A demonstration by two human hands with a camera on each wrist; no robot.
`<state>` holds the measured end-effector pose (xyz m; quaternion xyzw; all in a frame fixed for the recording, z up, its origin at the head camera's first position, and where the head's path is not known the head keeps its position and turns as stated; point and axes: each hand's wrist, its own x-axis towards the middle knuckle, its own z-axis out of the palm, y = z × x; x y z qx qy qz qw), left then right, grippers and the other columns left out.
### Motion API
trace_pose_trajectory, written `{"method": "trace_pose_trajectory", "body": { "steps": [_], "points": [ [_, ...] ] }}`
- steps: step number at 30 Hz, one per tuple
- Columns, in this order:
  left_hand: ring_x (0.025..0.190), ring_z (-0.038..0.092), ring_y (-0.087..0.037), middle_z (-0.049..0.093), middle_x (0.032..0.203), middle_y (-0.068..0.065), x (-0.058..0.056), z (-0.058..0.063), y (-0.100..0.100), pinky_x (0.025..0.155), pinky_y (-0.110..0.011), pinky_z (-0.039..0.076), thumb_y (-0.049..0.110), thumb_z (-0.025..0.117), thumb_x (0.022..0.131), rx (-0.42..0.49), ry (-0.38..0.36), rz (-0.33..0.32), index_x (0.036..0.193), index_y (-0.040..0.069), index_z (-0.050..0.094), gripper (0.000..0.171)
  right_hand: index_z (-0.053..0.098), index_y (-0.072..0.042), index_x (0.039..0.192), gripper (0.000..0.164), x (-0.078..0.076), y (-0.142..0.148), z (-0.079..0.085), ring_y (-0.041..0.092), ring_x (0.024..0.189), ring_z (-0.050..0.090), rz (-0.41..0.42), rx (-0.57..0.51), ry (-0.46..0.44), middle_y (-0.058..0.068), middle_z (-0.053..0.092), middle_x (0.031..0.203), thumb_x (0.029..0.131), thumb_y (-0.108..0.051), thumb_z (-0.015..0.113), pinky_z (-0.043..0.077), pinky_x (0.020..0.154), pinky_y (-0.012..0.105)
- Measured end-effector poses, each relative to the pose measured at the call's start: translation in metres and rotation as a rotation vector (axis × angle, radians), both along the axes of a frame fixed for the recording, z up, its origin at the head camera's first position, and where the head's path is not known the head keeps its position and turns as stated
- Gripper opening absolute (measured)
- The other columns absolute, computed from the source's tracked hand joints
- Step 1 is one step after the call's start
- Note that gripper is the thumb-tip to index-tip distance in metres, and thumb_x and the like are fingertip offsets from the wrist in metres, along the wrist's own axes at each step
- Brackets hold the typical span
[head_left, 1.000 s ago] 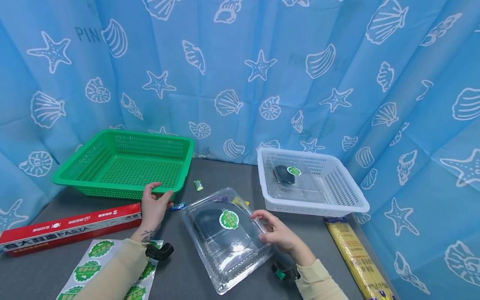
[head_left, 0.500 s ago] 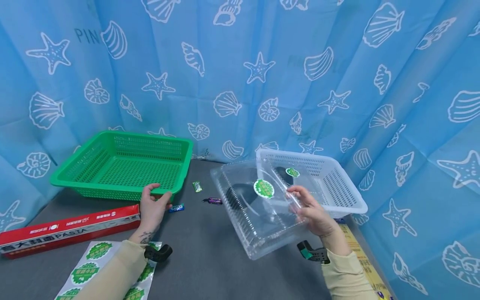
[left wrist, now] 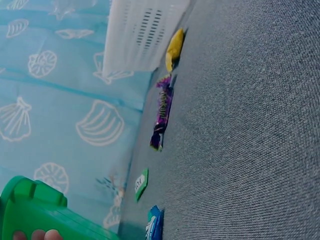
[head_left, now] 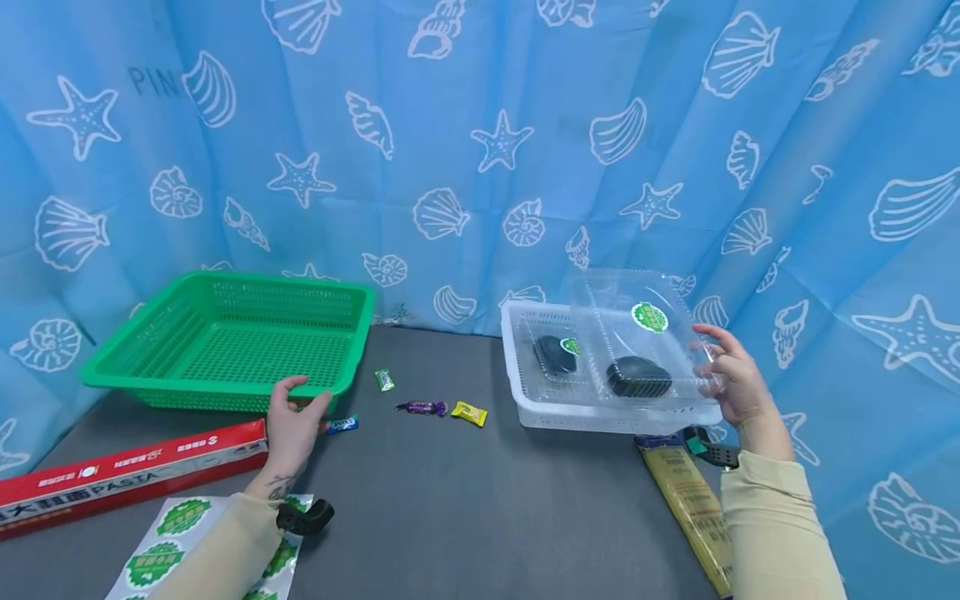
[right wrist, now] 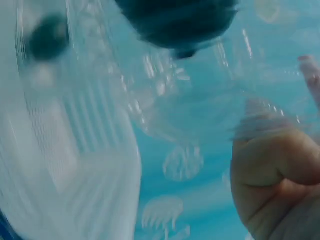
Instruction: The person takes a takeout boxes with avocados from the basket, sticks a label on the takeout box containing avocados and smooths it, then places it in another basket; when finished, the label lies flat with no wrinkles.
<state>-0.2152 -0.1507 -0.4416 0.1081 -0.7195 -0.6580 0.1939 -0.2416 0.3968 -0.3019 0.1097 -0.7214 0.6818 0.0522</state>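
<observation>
My right hand (head_left: pixel 741 382) grips the right side of a clear plastic clamshell box (head_left: pixel 609 329), held tilted above the white basket (head_left: pixel 558 417). On its lid is a round green sticker (head_left: pixel 649 317), and a rounded black object (head_left: pixel 637 377) shows inside. Another clear box with a black object (head_left: pixel 555 355) and a green sticker lies in that basket, partly covered from view. With fingers over the rim at its near right corner, my left hand (head_left: pixel 292 429) holds the green basket (head_left: pixel 348 354). The right wrist view is blurred.
Wrapped candies, green (head_left: pixel 384 380), purple (head_left: pixel 422 407), yellow (head_left: pixel 469 413) and blue (head_left: pixel 343 424), lie on the grey table. At left are a long red box (head_left: pixel 135 471) and a green sticker sheet (head_left: pixel 172 533). A yellow pasta pack (head_left: pixel 686 500) lies at right, before a blue curtain (head_left: pixel 480 150).
My right hand has carried the clamshell box from mid-table rightward and up over the white basket, uncovering the purple and yellow candies. The left hand has stayed at the green basket.
</observation>
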Motion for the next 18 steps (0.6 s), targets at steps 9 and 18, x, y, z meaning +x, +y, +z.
{"method": "trace_pose_trajectory", "body": {
  "steps": [9,18],
  "points": [
    [0.063,0.057,-0.010,0.050,0.082,-0.007,0.002,0.002,0.003,0.049,-0.031,0.051,0.027,0.060,0.080,-0.021,-0.008,0.038,0.119,0.010,0.037,0.048,0.045,-0.025,0.122,0.058,-0.012,0.059,-0.014,0.008,0.044,0.039,-0.207,0.048,-0.067,-0.011,0.051,0.098,0.077,0.006,0.025,0.028,0.032,0.026],
    [0.065,0.055,-0.009,0.048,0.087,-0.007,0.001,0.001,0.002,0.050,-0.028,0.050,0.027,0.060,0.081,-0.018,-0.056,0.026,0.121,0.012,0.035,0.049,0.045,-0.034,0.124,0.058,-0.022,0.093,-0.027,0.006,0.042,0.039,-0.335,0.180,-0.183,-0.018,0.049,0.095,0.078,-0.001,0.029,0.031,0.032,0.028]
  ]
}}
